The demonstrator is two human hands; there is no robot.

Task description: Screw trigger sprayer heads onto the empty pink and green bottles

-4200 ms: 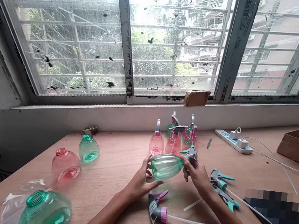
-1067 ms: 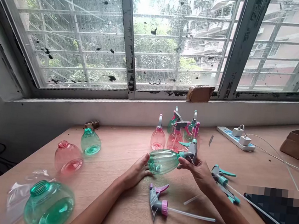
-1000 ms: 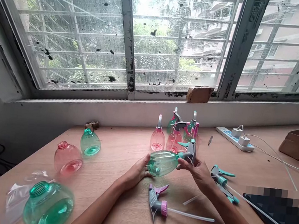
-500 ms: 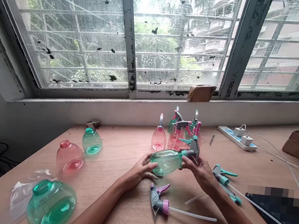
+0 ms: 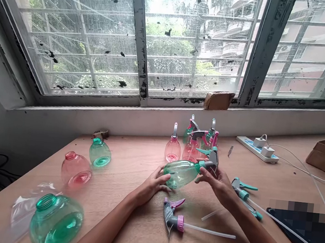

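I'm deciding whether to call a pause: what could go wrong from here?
The green bottle is held tilted between the left hand and the right hand, so it might slip. I can't tell whether the teal-collared spray head is fully seated; it could work loose. The pink-collared spray head lies close by, so a lowered hand might bump it.

A tilted green bottle [image 5: 184, 172] (see-through) wears a spray head [image 5: 213, 157].

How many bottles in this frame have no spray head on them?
3, all at picture left: the near green bottle, the pink bottle beyond it, and the far green bottle.
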